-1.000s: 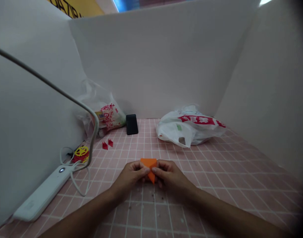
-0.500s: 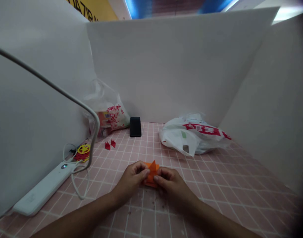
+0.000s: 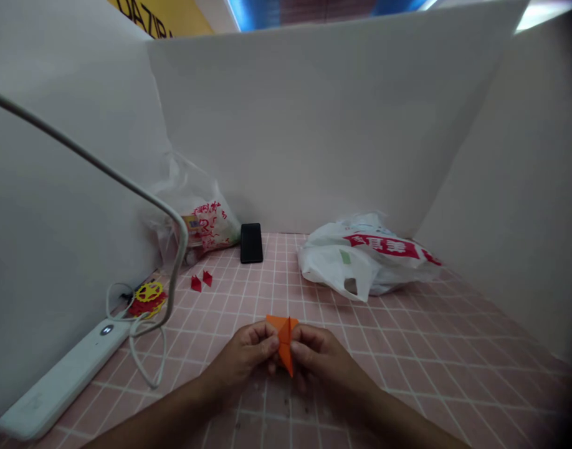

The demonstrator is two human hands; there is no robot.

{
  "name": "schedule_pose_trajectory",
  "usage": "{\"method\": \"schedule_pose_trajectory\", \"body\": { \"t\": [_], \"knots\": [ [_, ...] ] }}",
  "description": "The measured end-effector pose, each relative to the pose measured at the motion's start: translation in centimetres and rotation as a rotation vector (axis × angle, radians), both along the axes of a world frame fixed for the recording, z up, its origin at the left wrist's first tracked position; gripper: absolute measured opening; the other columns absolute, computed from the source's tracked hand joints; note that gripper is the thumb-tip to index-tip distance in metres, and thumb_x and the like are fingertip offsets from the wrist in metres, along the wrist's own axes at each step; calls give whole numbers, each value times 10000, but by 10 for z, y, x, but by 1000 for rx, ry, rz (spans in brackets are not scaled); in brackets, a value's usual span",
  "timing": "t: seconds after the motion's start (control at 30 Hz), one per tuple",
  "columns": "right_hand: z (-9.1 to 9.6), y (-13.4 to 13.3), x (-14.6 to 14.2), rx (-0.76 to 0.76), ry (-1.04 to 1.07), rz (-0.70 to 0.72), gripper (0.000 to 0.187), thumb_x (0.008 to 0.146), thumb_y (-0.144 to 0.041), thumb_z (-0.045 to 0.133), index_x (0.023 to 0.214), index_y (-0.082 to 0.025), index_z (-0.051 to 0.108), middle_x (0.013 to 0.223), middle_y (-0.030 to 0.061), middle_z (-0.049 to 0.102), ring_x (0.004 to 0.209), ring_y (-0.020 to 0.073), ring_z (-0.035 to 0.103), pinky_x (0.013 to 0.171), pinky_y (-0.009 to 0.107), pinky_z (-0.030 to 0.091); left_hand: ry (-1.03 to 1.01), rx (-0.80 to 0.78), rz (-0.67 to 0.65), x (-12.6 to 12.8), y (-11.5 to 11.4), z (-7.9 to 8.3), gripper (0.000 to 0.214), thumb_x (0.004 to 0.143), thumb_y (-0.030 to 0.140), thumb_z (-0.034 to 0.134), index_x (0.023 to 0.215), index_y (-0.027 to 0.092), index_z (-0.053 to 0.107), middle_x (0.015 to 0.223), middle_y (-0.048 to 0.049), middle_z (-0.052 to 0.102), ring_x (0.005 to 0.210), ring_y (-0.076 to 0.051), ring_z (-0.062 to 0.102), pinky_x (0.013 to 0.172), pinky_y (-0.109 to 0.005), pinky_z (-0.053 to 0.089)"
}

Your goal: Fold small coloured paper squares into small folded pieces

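Between my two hands is a folded piece of orange paper (image 3: pixel 285 343), with a flat edge at the far side and a narrow point directed toward me. My left hand (image 3: pixel 253 349) pinches its left side between thumb and fingers. On the right side, my right hand (image 3: pixel 316 352) grips it the same way, thumb on top. Fingertips hide parts of both sides of the paper. Both hands are low over the pink tiled tabletop (image 3: pixel 276 284). Farther off to the left lie two small red folded paper pieces (image 3: pixel 202 281).
A white power strip (image 3: pixel 57 380) with cables runs along the left wall, beside red and yellow cut-out pieces (image 3: pixel 148 298). A grey bent rod (image 3: pixel 103 159) crosses the left. Behind are a plastic bag (image 3: pixel 211 224), a black phone (image 3: pixel 252 243) and a white bag (image 3: pixel 361 255).
The orange paper's raised flap, which pointed up and away, now shows a point directed down toward me. Both hands still hold it. The view has shifted slightly.
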State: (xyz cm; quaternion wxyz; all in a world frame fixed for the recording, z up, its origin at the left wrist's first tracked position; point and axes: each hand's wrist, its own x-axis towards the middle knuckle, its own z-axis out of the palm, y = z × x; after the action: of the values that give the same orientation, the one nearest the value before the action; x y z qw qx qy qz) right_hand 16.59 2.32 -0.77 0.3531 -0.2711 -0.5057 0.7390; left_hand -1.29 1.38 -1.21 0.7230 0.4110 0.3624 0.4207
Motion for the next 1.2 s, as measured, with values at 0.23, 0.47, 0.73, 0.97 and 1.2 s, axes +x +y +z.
{"method": "schedule_pose_trajectory", "body": {
  "t": [0.23, 0.47, 0.73, 0.97, 1.2],
  "knots": [
    [-6, -2, -1, -90, 45, 25, 382, 808, -512, 705, 769, -146, 605, 730, 57, 692, 465, 63, 491, 459, 191, 356, -140, -125, -36, 6, -2, -7, 356, 715, 403, 819, 732, 141, 580, 558, 26, 579, 477, -68, 485, 545, -200, 359],
    [-3, -3, -1, -94, 89, 57, 331, 832, -459, 696, 776, -146, 604, 745, 57, 703, 496, 67, 518, 492, 185, 382, -176, -119, -70, 4, -3, -5, 313, 748, 370, 802, 753, 136, 595, 545, 19, 577, 477, -71, 491, 541, -194, 371],
    [-1, -4, 0, -44, 3, 22, 320, 826, -465, 676, 890, -154, 633, 799, 58, 693, 539, 91, 532, 505, 207, 418, -38, -32, -61, 2, -2, 0, 378, 730, 454, 785, 744, 158, 551, 556, 25, 557, 512, -91, 488, 563, -219, 360],
    [-8, 1, 0, 132, -250, -130, 155, 823, -321, 601, 762, -184, 563, 654, -9, 569, 505, 101, 454, 487, 228, 337, 355, 260, 87, 1, -3, 13, 274, 785, 408, 679, 733, 172, 551, 637, 24, 550, 597, -119, 487, 609, -248, 383],
    [-7, -14, 1, 845, -692, -462, 179, 834, -164, 508, 677, -206, 434, 617, -15, 506, 538, 124, 464, 534, 250, 316, 611, 553, 148, 10, -19, 16, 190, 900, 324, 581, 1006, 189, 661, 975, -71, 688, 865, -204, 637, 792, -308, 481]
  ]
}}
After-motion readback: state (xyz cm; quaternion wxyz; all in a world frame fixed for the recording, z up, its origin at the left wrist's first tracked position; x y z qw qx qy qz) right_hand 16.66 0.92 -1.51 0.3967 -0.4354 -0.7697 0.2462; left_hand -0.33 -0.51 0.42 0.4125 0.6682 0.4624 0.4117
